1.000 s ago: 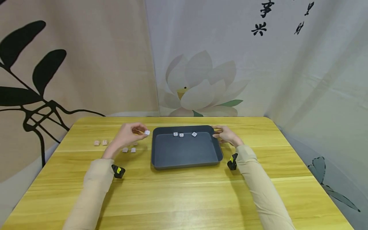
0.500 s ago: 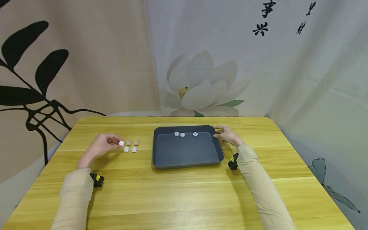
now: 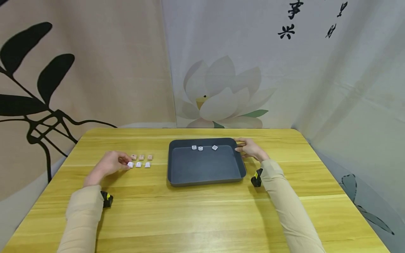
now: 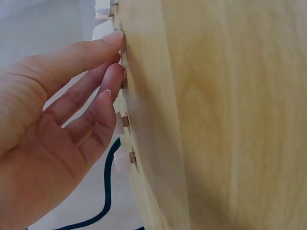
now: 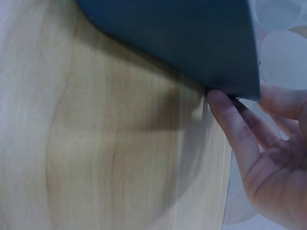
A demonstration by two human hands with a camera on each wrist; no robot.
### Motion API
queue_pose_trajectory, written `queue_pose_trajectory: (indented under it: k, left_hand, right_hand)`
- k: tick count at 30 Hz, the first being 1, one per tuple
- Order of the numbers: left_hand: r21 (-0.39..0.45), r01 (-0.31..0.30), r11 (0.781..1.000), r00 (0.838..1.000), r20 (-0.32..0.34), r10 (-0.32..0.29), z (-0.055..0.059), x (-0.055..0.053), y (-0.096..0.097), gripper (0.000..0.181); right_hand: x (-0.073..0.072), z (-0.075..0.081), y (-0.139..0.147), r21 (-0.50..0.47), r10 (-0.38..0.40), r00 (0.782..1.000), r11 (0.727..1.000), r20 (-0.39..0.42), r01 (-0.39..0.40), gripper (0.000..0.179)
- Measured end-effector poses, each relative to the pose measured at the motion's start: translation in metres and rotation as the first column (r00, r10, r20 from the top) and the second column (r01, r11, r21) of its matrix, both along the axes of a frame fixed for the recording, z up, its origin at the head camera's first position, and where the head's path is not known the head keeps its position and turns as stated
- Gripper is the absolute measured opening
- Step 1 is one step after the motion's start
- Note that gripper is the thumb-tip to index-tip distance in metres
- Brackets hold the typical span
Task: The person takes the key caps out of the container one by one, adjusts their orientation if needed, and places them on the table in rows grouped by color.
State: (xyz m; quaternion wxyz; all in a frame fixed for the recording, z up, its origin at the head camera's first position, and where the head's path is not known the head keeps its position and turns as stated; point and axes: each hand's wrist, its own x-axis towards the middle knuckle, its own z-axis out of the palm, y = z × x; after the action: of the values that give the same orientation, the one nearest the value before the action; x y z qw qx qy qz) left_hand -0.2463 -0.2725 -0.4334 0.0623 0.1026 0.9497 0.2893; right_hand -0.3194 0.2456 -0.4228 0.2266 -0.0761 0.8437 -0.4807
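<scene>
At the left of the table, my left hand (image 3: pixel 111 164) pinches a white keycap (image 3: pixel 130 164) between thumb and fingertips, close over the wood. The keycap stands at the left end of a row with two more white keycaps (image 3: pixel 138 164). Just behind runs a row of pinkish keycaps (image 3: pixel 141 157). Beyond the hand, the left wrist view shows further pinkish keycaps (image 4: pixel 123 161), which the hand hides in the head view. My right hand (image 3: pixel 250 149) holds the far right corner of a dark grey tray (image 3: pixel 205 182), with fingertips at its rim and bottom edge.
Three white keycaps (image 3: pixel 200 148) lie inside the tray along its far side. The wooden table (image 3: pixel 196 218) ends at a printed curtain (image 3: pixel 221 70) behind. A small black wrist camera (image 3: pixel 107 199) sits on the left sleeve, another black camera (image 3: pixel 256 177) on the right.
My left hand has carried the white keycap left from beside the tray, then slightly toward the front, level with the other white ones. The right hand and tray stay put.
</scene>
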Motion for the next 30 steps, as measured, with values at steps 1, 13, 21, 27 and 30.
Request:
queue_pose_trajectory:
  k: [1, 13, 21, 27, 30]
  left_hand:
    - [-0.003, -0.002, 1.0, 1.0, 0.001, 0.002, 0.001, 0.0, 0.0, 0.018]
    - [-0.019, 0.006, 1.0, 0.999, 0.054, -0.005, 0.023, 0.0, 0.009, 0.034]
    - [0.085, 0.121, 0.989, 0.991, -0.067, -0.116, 0.054, -0.026, 0.083, 0.031]
    - [0.221, 0.253, 0.942, 0.967, -0.066, -0.244, 0.051, -0.063, 0.156, 0.026]
    - [0.231, 0.287, 0.93, 0.958, -0.057, -0.282, 0.044, -0.077, 0.184, 0.026]
  right_hand:
    - [0.0, 0.0, 0.0, -0.003, -0.002, 1.0, 1.0, 0.0, 0.002, 0.056]
    - [-0.001, 0.0, -0.002, 0.029, -0.011, 1.0, 1.0, -0.019, 0.012, 0.056]
    - [-0.001, 0.001, -0.002, 0.038, -0.029, 0.999, 0.999, -0.023, 0.029, 0.056]
    - [-0.002, 0.0, -0.002, 0.037, -0.039, 0.999, 0.999, -0.011, 0.04, 0.057]
    - [-0.003, 0.0, -0.002, 0.035, -0.042, 0.999, 0.998, -0.006, 0.042, 0.056]
